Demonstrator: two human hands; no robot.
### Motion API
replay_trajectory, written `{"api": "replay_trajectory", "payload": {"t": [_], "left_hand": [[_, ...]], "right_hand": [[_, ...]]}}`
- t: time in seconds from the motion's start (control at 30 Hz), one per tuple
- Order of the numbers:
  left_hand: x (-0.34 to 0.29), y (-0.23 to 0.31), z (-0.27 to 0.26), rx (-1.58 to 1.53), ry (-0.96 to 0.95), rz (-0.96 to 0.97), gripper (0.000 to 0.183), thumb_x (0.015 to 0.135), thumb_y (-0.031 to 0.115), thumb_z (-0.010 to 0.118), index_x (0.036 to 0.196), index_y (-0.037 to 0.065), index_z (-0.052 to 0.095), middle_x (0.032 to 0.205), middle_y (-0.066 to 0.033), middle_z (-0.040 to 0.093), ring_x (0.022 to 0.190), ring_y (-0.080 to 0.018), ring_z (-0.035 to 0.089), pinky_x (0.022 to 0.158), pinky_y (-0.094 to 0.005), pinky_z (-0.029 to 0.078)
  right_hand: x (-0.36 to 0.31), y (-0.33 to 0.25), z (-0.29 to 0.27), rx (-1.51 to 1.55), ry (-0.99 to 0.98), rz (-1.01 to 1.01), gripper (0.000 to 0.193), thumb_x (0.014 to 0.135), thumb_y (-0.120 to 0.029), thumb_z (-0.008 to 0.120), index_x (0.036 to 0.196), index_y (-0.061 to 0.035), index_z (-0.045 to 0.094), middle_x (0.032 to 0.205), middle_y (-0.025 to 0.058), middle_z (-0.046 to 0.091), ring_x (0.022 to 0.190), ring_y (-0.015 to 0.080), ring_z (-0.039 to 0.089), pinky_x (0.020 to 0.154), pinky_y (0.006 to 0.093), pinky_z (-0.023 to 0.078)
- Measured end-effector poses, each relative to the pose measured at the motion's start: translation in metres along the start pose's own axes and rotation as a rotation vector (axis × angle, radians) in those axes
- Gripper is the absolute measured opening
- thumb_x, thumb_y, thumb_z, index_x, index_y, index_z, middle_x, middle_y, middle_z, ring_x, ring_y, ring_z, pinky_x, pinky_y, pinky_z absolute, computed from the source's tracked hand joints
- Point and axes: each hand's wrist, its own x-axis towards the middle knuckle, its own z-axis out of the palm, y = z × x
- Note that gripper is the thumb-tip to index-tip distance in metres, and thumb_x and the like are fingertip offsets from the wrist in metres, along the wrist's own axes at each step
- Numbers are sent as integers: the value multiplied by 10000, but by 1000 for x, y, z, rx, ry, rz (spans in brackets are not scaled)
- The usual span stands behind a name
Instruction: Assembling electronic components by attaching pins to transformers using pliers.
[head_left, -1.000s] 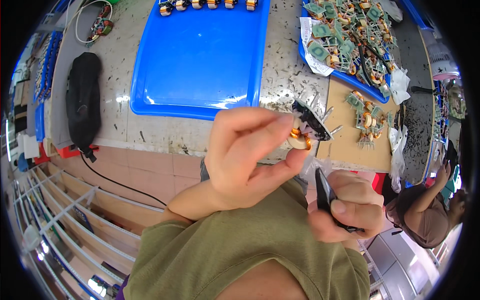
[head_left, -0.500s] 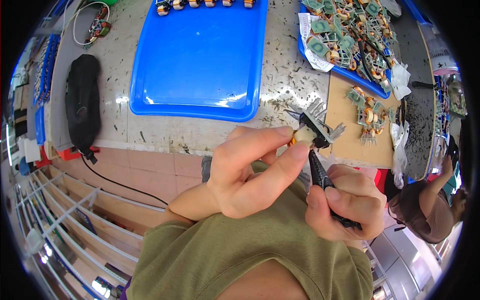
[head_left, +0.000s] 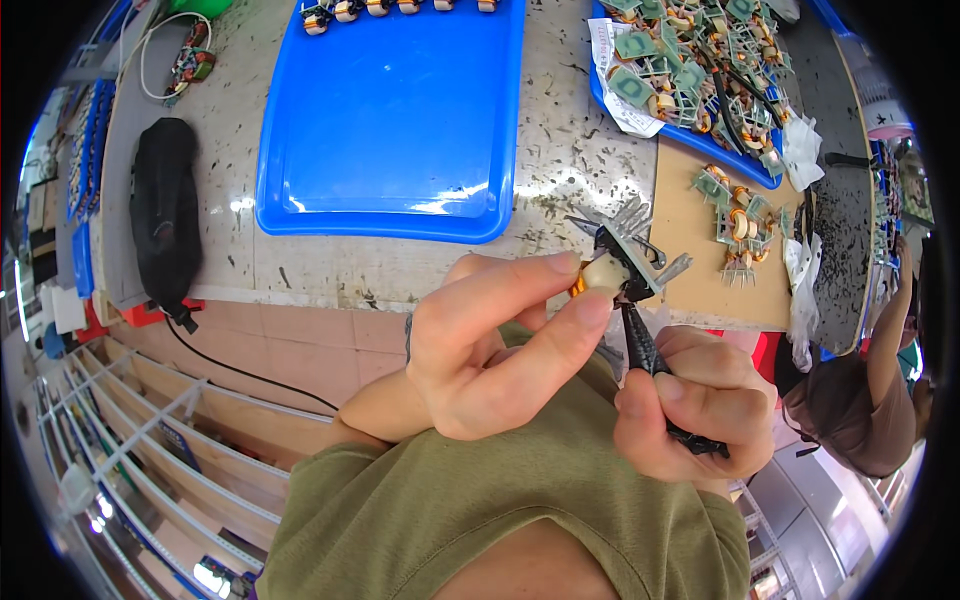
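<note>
My left hand (head_left: pixel 495 345) pinches a cream-coloured coil (head_left: pixel 603 274) with orange winding between thumb and forefinger. At the coil's far side is a small board (head_left: pixel 632 258) with a dark face and several metal pins sticking out. My right hand (head_left: pixel 700 405) is closed round a tapered black hand tool (head_left: pixel 643 345) with a textured, wrapped-looking handle. Its upper end meets the lower edge of the board, and the tip is partly hidden there, so its exact kind does not show. Both hands are held in front of my body, at the near edge of the bench.
A blue tray (head_left: pixel 390 130) has several coils (head_left: pixel 378 6) along its far end. At right, another blue tray (head_left: pixel 735 160) is heaped with green coil boards (head_left: pixel 690 75) and cutters (head_left: pixel 725 100). More coil boards (head_left: pixel 740 225) lie on cardboard (head_left: pixel 690 285). A black pouch (head_left: pixel 167 210) lies left.
The held coil and board have tilted slightly and shifted a little left with my left hand. The tool stays against the board. The whole view has shifted slightly.
</note>
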Motion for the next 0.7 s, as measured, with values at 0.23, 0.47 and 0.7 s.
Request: {"api": "replay_trajectory", "payload": {"t": [0.23, 0.47, 0.7], "left_hand": [[2, -4, 0, -6, 2, 26, 258, 584, -69, 629, 837, -34, 587, 914, -216, 487, 551, -126, 444, 417, -160, 335], [2, -5, 0, -9, 16, 50, 251, 587, -64, 629, 833, -37, 585, 912, -213, 487, 542, -121, 435, 414, -157, 329], [1, -3, -1, -17, -2, 8, 260, 612, -46, 619, 870, -30, 590, 928, -200, 488, 542, -112, 434, 414, -158, 334]], "right_hand": [[3, 0, 1, -22, -5, 11, 300, 521, 73, 703, 744, 8, 514, 574, 67, 490, 379, 148, 436, 323, 244, 335], [1, 0, 3, -28, 32, -2, 289, 516, 79, 701, 729, 10, 517, 561, 61, 487, 372, 143, 433, 320, 241, 332], [0, 2, 6, 37, 51, -25, 284, 519, 83, 700, 719, 11, 512, 555, 64, 486, 374, 137, 431, 318, 242, 330]]}}
